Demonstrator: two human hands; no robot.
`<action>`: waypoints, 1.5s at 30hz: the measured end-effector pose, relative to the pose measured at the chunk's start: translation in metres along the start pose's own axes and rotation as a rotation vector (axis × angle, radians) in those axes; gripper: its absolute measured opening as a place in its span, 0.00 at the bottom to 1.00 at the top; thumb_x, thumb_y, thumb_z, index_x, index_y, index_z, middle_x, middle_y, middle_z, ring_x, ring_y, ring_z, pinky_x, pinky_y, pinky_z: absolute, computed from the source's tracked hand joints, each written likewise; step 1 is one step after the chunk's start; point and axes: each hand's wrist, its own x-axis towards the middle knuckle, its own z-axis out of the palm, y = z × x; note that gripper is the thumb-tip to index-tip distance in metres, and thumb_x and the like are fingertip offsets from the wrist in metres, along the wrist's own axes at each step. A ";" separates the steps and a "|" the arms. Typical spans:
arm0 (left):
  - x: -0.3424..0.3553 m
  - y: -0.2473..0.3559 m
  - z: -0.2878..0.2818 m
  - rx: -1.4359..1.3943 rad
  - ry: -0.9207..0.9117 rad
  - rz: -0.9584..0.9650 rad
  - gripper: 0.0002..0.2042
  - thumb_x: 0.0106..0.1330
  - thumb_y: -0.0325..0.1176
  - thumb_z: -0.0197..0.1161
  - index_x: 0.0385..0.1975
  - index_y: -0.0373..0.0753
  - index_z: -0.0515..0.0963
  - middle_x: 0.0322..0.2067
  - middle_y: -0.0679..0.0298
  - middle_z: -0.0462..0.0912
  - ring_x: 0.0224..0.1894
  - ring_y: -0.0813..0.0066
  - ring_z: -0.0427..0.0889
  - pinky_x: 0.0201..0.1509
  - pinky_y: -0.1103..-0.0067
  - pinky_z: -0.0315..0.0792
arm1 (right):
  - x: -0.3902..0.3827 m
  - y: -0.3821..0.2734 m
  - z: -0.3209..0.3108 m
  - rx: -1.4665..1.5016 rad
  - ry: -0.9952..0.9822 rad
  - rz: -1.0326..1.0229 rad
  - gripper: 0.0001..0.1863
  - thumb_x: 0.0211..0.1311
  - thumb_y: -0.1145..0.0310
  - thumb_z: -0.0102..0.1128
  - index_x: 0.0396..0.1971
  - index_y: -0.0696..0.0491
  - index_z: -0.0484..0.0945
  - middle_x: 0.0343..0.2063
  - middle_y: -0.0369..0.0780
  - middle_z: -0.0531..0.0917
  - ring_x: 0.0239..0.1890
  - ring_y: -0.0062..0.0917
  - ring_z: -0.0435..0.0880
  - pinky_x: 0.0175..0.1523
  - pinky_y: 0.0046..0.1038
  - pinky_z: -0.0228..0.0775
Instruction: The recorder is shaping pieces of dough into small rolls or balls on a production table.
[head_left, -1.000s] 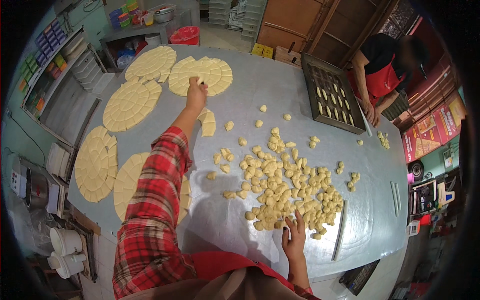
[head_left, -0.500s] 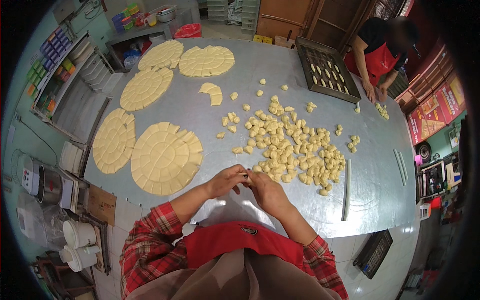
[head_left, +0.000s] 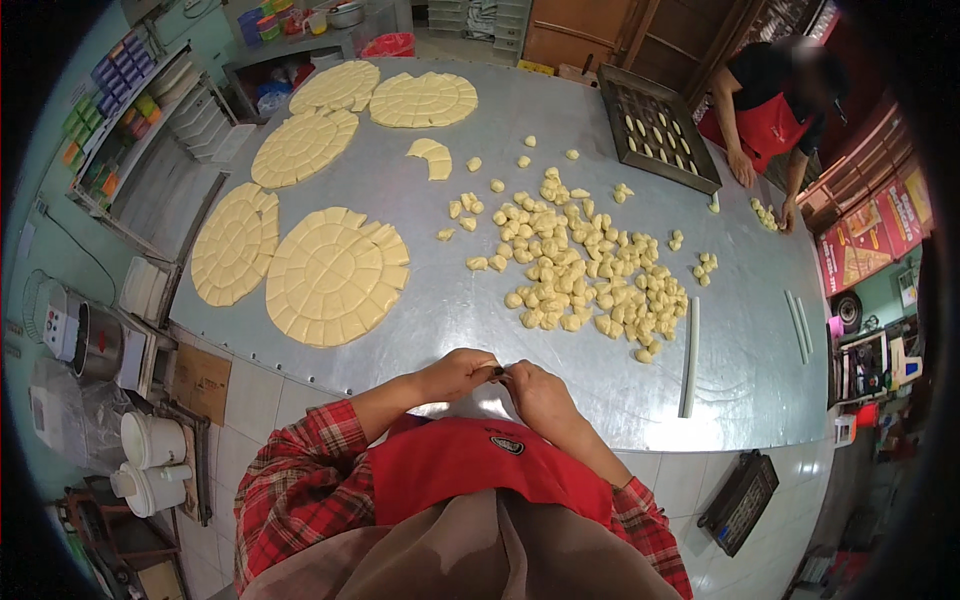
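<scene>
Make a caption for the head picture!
Left hand and right hand close together at a metal table strewn with dough pieces.

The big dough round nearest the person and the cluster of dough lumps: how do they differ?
The dough round is one broad, flat disc marked into segments, while the dough lumps are small, separate and rounded. The dough round has a mostly curved outline; the dough lumps sprawl unevenly, with stragglers. The dough round lies left, the dough lumps farther right. Both are pale yellow and rest on the metal table.
</scene>
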 end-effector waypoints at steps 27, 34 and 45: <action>-0.026 -0.088 -0.035 0.449 0.664 -0.047 0.09 0.53 0.26 0.60 0.34 0.38 0.71 0.31 0.58 0.72 0.39 0.63 0.74 0.41 0.70 0.70 | -0.131 0.108 0.036 -0.037 0.355 0.289 0.14 0.47 0.84 0.51 0.35 0.57 0.76 0.34 0.46 0.76 0.35 0.42 0.74 0.43 0.38 0.66; 0.101 -0.014 -0.005 -0.832 0.144 -0.312 0.09 0.63 0.30 0.57 0.41 0.37 0.70 0.33 0.67 0.76 0.37 0.78 0.75 0.40 0.78 0.72 | 0.036 0.077 0.005 0.192 0.245 0.283 0.21 0.48 0.75 0.55 0.46 0.53 0.67 0.38 0.48 0.76 0.39 0.47 0.75 0.41 0.39 0.68; 0.219 -0.150 -0.351 1.221 0.760 -0.117 0.20 0.55 0.24 0.51 0.49 0.43 0.73 0.61 0.55 0.59 0.55 0.59 0.68 0.57 0.69 0.66 | 0.008 0.171 -0.104 -0.314 0.621 0.423 0.32 0.50 0.71 0.56 0.59 0.54 0.61 0.63 0.53 0.52 0.64 0.48 0.53 0.65 0.43 0.44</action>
